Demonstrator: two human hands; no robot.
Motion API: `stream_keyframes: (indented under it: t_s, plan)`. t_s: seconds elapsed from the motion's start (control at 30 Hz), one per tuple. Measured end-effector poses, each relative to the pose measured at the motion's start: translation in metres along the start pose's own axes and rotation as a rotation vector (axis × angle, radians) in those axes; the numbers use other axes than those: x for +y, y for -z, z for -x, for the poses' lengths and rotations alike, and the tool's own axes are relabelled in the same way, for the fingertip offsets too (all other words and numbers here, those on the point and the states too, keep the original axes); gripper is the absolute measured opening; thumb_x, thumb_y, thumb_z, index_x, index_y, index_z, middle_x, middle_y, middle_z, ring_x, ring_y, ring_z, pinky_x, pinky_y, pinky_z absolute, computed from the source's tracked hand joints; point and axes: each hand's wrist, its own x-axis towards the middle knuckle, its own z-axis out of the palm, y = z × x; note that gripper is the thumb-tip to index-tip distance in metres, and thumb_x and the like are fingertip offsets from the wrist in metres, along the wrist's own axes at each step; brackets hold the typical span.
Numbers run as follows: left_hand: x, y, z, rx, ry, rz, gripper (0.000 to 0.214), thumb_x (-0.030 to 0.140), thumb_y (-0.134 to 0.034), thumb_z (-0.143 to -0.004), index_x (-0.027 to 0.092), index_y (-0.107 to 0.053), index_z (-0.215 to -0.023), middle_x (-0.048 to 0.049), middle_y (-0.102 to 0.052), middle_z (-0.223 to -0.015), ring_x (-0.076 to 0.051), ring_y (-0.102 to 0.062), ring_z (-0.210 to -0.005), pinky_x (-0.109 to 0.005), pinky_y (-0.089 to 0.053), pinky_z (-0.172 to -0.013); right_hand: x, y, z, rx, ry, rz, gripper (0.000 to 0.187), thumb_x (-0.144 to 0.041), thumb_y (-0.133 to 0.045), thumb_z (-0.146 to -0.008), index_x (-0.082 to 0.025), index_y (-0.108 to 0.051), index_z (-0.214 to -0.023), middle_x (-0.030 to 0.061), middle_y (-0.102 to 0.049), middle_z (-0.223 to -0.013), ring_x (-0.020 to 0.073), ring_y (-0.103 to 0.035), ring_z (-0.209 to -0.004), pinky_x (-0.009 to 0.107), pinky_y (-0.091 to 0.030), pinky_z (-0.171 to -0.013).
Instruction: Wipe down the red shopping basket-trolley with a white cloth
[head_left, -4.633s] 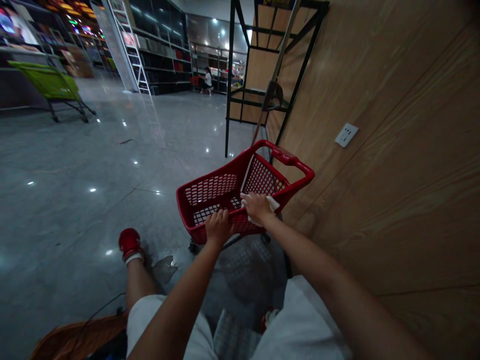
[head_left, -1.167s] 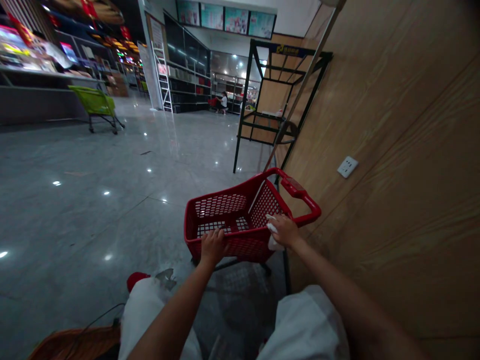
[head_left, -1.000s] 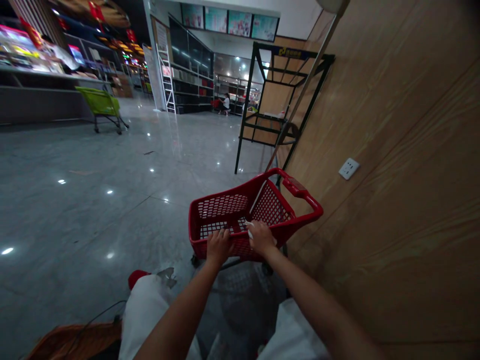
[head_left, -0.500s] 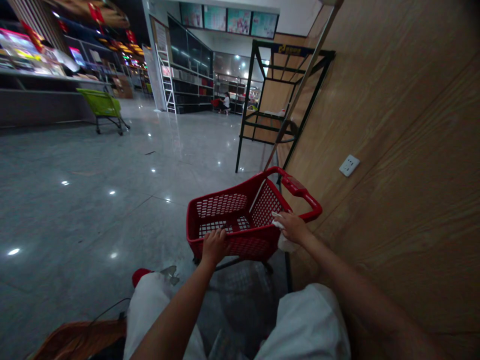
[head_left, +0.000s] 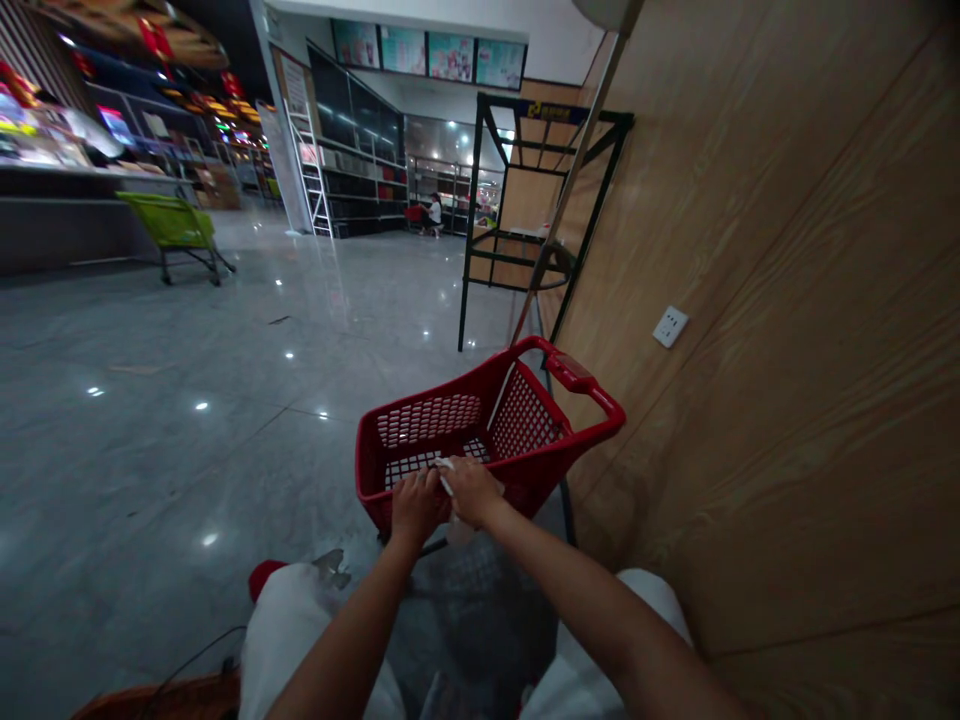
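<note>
A red plastic shopping cart (head_left: 555, 470) with lattice sides stands in front of me, its handle toward the wooden wall. My left hand (head_left: 415, 507) grips the cart's near top rim, fingers curled over the edge. Right beside it, my right hand (head_left: 472, 490) is closed around a white cloth (head_left: 445, 474) and presses it to the same rim. Part of the cloth hangs down outside the basket, below my fingers. The inside of the basket shows a lattice floor.
A wooden wall (head_left: 787, 330) with a white socket (head_left: 670, 327) rises on the right. Behind the cart stand a dark metal frame (head_left: 491, 240) and a slanting pole. Farther off are a green cart (head_left: 171, 222), a white ladder (head_left: 309, 175) and a crouching person (head_left: 433, 212).
My right hand has slid the cloth along the near rim, from the handle end leftward to beside my left hand. My left hand keeps its grip on the rim. The view has shifted slightly.
</note>
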Motion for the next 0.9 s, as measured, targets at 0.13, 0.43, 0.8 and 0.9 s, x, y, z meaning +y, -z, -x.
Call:
stream_keyframes:
  t_s: [0.13,0.43,0.8,0.9]
  plan:
    - [-0.012,0.001,0.005,-0.001,-0.064,-0.022,0.026,0.03,-0.058,-0.077,0.017,-0.06,-0.1,-0.0108,-0.065,-0.105,-0.027,-0.057,-0.093,-0.039,-0.039,-0.08,0.028,0.024,0.019,-0.034,-0.024,0.052,0.035,-0.014,-0.049,-0.087,-0.019,-0.058,-0.12,0.0122,-0.059,-0.12,0.0225,-0.055,-0.108,0.041,-0.038,-0.101]
    - [-0.028,-0.014,0.012,0.106,-0.12,-0.014,0.029,0.039,-0.057,-0.076,0.019,-0.061,-0.096,-0.0105,-0.067,-0.101,-0.027,-0.058,-0.09,-0.038,-0.039,-0.079,0.173,0.126,0.128,0.039,-0.298,0.251,0.054,-0.008,-0.05,-0.077,-0.022,-0.055,-0.13,0.0098,-0.049,-0.14,0.0238,-0.046,-0.126,0.041,-0.038,-0.104]
    - [-0.069,-0.006,-0.04,-0.003,-0.101,-0.038,0.04,0.015,-0.047,-0.075,0.017,-0.06,-0.113,-0.0163,-0.055,-0.13,-0.029,-0.047,-0.123,-0.045,-0.031,-0.105,0.111,0.134,0.087,-0.048,-0.473,0.257,0.041,-0.012,-0.045,-0.087,-0.016,-0.058,-0.125,0.0164,-0.06,-0.122,0.0247,-0.055,-0.114,0.038,-0.042,-0.098]
    - [-0.062,0.007,-0.058,0.034,0.106,-0.054,0.047,0.013,-0.043,-0.077,0.015,-0.054,-0.123,-0.018,-0.042,-0.143,-0.032,-0.036,-0.133,-0.054,-0.025,-0.108,0.075,0.13,0.074,-0.057,-0.413,0.205,0.044,-0.007,-0.044,-0.084,-0.012,-0.056,-0.126,0.0193,-0.058,-0.124,0.0254,-0.057,-0.112,0.038,-0.043,-0.097]
